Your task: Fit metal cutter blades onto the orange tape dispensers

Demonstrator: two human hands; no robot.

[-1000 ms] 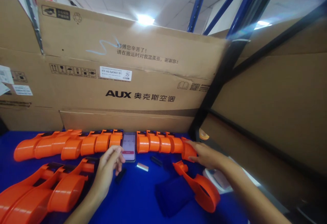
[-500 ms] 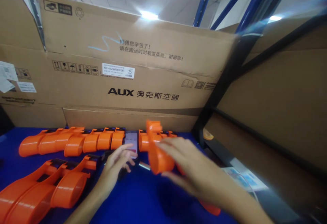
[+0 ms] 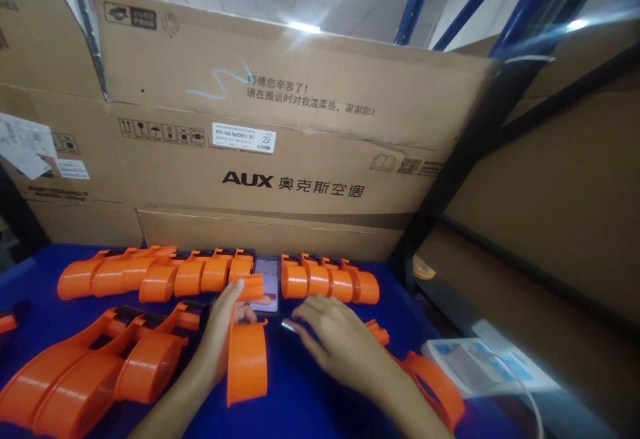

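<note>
My left hand (image 3: pixel 223 332) is closed on an orange plastic holder (image 3: pixel 249 362), a short open cup-like ring below with an arm rising to a clip-like top. The holder hangs upright over the blue table. My right hand (image 3: pixel 333 339) reaches low over the table, its fingers curled and the thumb close to them. Between those fingertips a thin silver tool (image 3: pixel 288 324) sticks out; the rest of it is hidden by the hand. Just behind both hands lies a phone (image 3: pixel 271 302) with a lit screen, partly covered by the left hand and the holder.
Rows of orange holders (image 3: pixel 160 282) with black parts stand along the back; several larger-looking ones (image 3: pixel 150 365) are at the left front. More loose orange pieces (image 3: pixel 440 385) lie right, beside a white-and-blue box (image 3: pixel 490 362). A cardboard wall (image 3: pixel 300 159) closes the back; a dark rack post (image 3: pixel 440 159) rises right.
The orange holder has passed from my right hand into my left. My right hand has moved down to the silver tool. The view has shifted slightly left.
</note>
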